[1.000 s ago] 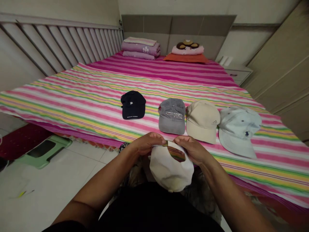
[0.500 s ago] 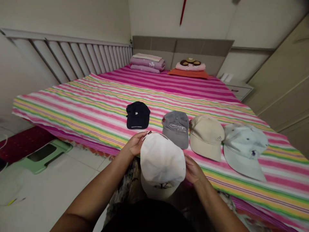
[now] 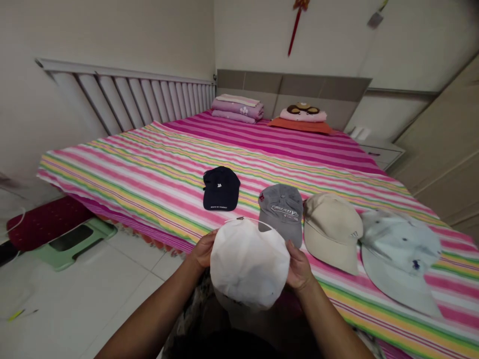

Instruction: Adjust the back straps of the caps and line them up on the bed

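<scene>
My left hand [image 3: 204,251] and my right hand [image 3: 298,267] clasp the sides of a white baseball cap [image 3: 249,264], fingers curled around it, holding it up at the bed's near edge, crown facing up, brim toward me, back strap away, just before a grey cap [image 3: 280,214] on the striped bedsheet [image 3: 149,174]

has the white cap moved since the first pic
Yes, the white cap has turned crown-up and shifted left of the grey cap, now overlapping its lower edge in this view.
</scene>
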A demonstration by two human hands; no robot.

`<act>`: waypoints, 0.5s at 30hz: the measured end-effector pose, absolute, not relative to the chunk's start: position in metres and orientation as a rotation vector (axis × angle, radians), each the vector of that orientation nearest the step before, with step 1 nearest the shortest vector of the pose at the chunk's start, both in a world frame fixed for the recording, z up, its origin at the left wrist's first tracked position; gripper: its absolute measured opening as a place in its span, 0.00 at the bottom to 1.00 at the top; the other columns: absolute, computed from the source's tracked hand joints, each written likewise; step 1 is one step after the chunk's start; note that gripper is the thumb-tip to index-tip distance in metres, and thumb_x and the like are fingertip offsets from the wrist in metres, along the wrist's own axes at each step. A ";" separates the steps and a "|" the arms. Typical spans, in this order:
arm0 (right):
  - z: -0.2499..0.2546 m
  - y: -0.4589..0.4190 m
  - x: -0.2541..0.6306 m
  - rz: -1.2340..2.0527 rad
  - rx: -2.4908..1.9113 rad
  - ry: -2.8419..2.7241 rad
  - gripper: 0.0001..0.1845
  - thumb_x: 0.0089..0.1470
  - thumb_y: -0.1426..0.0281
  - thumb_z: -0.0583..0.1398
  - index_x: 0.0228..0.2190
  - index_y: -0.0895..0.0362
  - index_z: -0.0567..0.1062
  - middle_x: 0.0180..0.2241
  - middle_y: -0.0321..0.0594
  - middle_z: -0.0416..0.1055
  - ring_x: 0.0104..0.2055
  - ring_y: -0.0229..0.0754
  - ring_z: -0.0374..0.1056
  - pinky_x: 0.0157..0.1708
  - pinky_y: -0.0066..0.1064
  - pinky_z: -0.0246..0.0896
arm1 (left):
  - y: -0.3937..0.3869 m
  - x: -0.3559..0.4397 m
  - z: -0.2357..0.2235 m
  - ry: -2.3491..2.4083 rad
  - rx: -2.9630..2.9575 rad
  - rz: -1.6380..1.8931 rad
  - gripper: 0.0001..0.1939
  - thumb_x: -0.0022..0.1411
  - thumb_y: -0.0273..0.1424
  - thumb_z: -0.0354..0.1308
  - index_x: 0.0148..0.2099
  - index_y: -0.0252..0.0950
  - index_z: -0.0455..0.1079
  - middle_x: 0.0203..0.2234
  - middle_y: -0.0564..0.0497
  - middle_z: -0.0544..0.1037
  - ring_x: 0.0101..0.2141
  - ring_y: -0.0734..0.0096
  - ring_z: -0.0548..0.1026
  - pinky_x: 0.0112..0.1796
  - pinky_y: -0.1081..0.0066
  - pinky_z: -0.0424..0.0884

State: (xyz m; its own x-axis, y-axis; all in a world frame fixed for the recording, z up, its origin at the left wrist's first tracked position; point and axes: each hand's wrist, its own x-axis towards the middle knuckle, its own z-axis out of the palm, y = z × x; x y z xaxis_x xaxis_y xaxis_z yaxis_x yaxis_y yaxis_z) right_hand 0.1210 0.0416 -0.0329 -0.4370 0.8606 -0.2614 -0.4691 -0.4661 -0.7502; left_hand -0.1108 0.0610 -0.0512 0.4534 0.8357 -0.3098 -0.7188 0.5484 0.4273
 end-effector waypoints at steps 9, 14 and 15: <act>-0.037 0.050 0.112 1.978 -0.739 -0.591 0.25 0.31 0.47 0.62 0.27 0.53 0.75 0.36 0.45 0.75 0.50 0.56 0.62 0.50 0.49 0.51 | 0.067 -0.113 -0.056 0.519 0.212 0.980 0.18 0.52 0.27 0.52 0.46 0.29 0.70 0.31 0.43 0.78 0.37 0.56 0.75 0.44 0.61 0.66; -0.069 0.024 0.102 2.061 -0.672 -0.624 0.19 0.37 0.55 0.64 0.31 0.54 0.76 0.32 0.44 0.77 0.45 0.53 0.67 0.48 0.47 0.54 | 0.085 -0.119 -0.058 0.471 0.162 1.087 0.20 0.54 0.28 0.48 0.49 0.29 0.68 0.32 0.43 0.78 0.39 0.57 0.74 0.47 0.61 0.64; -0.072 0.020 0.100 2.068 -0.665 -0.651 0.18 0.37 0.59 0.64 0.32 0.55 0.76 0.32 0.44 0.77 0.44 0.52 0.68 0.48 0.46 0.55 | 0.089 -0.120 -0.058 0.456 0.164 1.107 0.20 0.55 0.28 0.47 0.49 0.29 0.67 0.33 0.42 0.78 0.40 0.57 0.74 0.47 0.61 0.64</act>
State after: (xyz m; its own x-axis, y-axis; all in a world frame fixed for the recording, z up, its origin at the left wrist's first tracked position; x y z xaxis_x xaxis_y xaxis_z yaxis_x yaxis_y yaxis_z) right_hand 0.1001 0.0198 -0.0720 -0.5005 0.8376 -0.2190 -0.5611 -0.5064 -0.6547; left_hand -0.1200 0.0892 -0.0581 0.3660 0.8899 -0.2725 -0.8237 0.4460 0.3502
